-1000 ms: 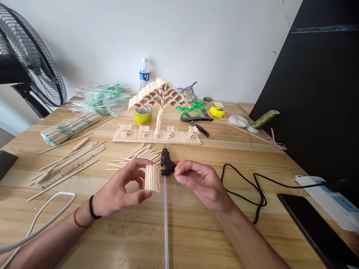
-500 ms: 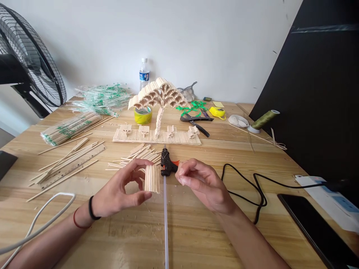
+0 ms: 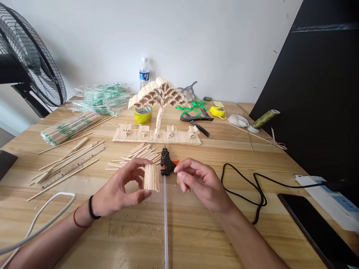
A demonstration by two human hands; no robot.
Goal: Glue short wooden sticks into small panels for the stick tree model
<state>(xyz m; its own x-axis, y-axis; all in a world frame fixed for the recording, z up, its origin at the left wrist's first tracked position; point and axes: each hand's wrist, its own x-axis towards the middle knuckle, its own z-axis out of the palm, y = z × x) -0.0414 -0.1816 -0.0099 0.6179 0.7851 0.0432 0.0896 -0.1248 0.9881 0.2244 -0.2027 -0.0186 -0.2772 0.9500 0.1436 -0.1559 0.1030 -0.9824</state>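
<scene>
My left hand (image 3: pixel 123 190) grips a small panel of short wooden sticks (image 3: pixel 152 177) by its upper and lower edges, between fingers and thumb. The sticks lie side by side, upright. To the right, my right hand (image 3: pixel 200 183) is closed in a pinch, thumb against curled fingers; whatever may be between the fingertips is too small to make out. Just beyond and between the hands lies a black hot glue gun (image 3: pixel 166 164) with an orange trigger, and a long glue stick (image 3: pixel 165 224) runs from it toward me. Loose cut sticks (image 3: pixel 140 155) are heaped behind the left hand.
Behind stands a stick-built tree model (image 3: pixel 159 119) on a slatted base. Pliers (image 3: pixel 196 121), yellow tape (image 3: pixel 143 116) and a tape measure (image 3: pixel 217 112) surround it. Bagged sticks (image 3: pixel 71 127) and a ruler (image 3: pixel 74 166) lie left. A black cable (image 3: pixel 259 186), phone (image 3: pixel 311 224) and power strip (image 3: pixel 331 198) lie right.
My right hand has shifted slightly, its fingers curling differently near the glue gun. The stick panel in my left hand has barely moved, a touch up and left.
</scene>
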